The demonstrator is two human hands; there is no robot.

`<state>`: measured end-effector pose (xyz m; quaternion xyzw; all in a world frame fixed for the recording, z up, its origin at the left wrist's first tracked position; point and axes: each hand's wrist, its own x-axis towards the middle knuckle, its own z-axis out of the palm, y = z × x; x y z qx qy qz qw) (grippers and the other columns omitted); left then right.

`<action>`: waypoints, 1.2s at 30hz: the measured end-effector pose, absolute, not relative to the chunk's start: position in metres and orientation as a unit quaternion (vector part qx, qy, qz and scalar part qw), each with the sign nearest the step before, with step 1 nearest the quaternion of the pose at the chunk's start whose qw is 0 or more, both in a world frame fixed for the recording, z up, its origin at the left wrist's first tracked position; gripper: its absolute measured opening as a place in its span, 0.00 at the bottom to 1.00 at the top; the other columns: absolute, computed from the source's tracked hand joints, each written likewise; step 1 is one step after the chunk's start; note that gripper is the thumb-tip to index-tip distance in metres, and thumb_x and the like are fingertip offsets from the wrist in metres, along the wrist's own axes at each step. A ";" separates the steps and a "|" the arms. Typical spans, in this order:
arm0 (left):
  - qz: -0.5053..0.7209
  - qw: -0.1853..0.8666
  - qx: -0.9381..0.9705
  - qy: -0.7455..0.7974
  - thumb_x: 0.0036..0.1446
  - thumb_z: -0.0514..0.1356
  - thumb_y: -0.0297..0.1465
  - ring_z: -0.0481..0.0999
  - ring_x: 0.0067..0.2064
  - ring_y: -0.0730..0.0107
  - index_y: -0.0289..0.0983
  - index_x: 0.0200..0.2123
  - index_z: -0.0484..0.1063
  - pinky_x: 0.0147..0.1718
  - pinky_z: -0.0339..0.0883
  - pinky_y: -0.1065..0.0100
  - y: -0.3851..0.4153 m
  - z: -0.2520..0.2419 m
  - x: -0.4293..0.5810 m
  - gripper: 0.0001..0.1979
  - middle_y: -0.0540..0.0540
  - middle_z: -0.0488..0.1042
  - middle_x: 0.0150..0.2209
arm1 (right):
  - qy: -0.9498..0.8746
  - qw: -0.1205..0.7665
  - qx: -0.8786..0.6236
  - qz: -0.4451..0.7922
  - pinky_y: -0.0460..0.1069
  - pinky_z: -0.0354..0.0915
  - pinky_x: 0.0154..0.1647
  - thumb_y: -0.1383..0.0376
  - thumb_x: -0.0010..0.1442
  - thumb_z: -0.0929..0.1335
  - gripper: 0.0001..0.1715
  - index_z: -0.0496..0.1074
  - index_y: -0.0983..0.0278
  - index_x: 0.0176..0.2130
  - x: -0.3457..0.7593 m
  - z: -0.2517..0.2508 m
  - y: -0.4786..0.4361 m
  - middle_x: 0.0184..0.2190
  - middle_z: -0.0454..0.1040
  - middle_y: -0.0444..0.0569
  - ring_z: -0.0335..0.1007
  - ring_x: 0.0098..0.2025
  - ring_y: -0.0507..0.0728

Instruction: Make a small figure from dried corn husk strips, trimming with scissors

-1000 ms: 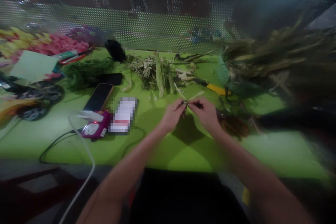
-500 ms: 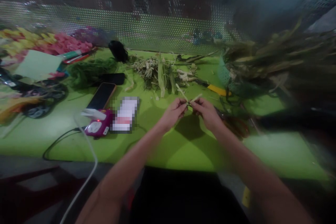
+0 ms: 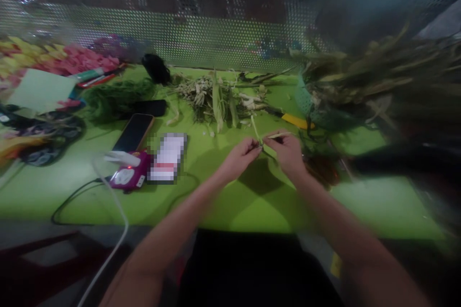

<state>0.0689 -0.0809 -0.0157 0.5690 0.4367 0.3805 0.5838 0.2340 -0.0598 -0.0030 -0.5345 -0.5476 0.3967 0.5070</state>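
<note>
My left hand [image 3: 239, 157] and my right hand [image 3: 288, 151] meet above the green table [image 3: 252, 201], both pinched on a thin pale green leaf strip [image 3: 256, 130]. One end of the strip sticks up and left of my fingers, another end points right past my right thumb. A pile of cut leaf strips and trimmings [image 3: 216, 98] lies just beyond my hands.
A phone [image 3: 134, 133], a magenta device [image 3: 129, 176] with a white cable, and a blurred card [image 3: 167, 157] lie to the left. Pink and yellow pieces [image 3: 72, 60] sit far left. A yellow-handled tool [image 3: 293, 120] and a big leaf bundle [image 3: 378, 81] are right. A perforated metal screen [image 3: 216, 38] backs the table.
The strip's ends have shifted: the left end now stands more upright and the right end lies flatter. My hands have stayed nearly in place, still pinched together.
</note>
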 end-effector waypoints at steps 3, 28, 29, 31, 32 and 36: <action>0.378 0.555 0.580 0.462 0.62 0.57 0.32 0.67 0.35 0.70 0.38 0.36 0.66 0.37 0.60 0.65 -0.081 -0.013 0.071 0.04 0.48 0.70 0.34 | -0.576 0.466 -0.546 0.391 0.50 0.65 0.36 0.61 0.49 0.75 0.08 0.76 0.64 0.28 0.237 0.001 -0.057 0.28 0.76 0.46 0.70 0.33 0.55; 0.511 0.537 0.505 0.442 0.59 0.60 0.30 0.73 0.44 0.67 0.38 0.41 0.73 0.50 0.66 0.59 -0.072 -0.038 0.073 0.07 0.45 0.76 0.41 | -0.593 0.407 -0.533 0.445 0.47 0.63 0.26 0.53 0.54 0.72 0.16 0.74 0.64 0.32 0.228 0.001 -0.067 0.25 0.75 0.45 0.66 0.24 0.51; 0.512 0.535 0.506 0.441 0.59 0.60 0.30 0.73 0.44 0.66 0.38 0.42 0.73 0.50 0.65 0.59 -0.072 -0.039 0.073 0.07 0.45 0.76 0.41 | -0.590 0.402 -0.532 0.455 0.47 0.62 0.25 0.53 0.53 0.72 0.16 0.73 0.64 0.31 0.228 0.002 -0.067 0.25 0.74 0.45 0.65 0.23 0.50; 0.505 0.523 0.527 0.441 0.59 0.60 0.30 0.73 0.43 0.66 0.38 0.42 0.73 0.50 0.65 0.59 -0.071 -0.037 0.072 0.07 0.45 0.76 0.41 | -0.587 0.387 -0.533 0.470 0.46 0.62 0.24 0.53 0.53 0.72 0.16 0.73 0.63 0.31 0.229 0.005 -0.068 0.25 0.74 0.44 0.65 0.22 0.50; 0.496 0.511 0.545 0.443 0.60 0.59 0.30 0.73 0.42 0.67 0.38 0.41 0.73 0.48 0.66 0.60 -0.071 -0.035 0.071 0.07 0.45 0.76 0.40 | -0.587 0.380 -0.533 0.476 0.46 0.62 0.23 0.54 0.53 0.72 0.15 0.73 0.63 0.31 0.229 0.006 -0.067 0.25 0.73 0.44 0.65 0.21 0.49; 0.463 0.461 0.601 0.461 0.61 0.58 0.31 0.70 0.36 0.69 0.37 0.37 0.71 0.41 0.65 0.64 -0.073 -0.025 0.068 0.04 0.47 0.73 0.34 | -0.592 0.374 -0.517 0.492 0.46 0.60 0.21 0.50 0.52 0.72 0.18 0.72 0.62 0.29 0.230 0.006 -0.067 0.22 0.69 0.42 0.61 0.20 0.49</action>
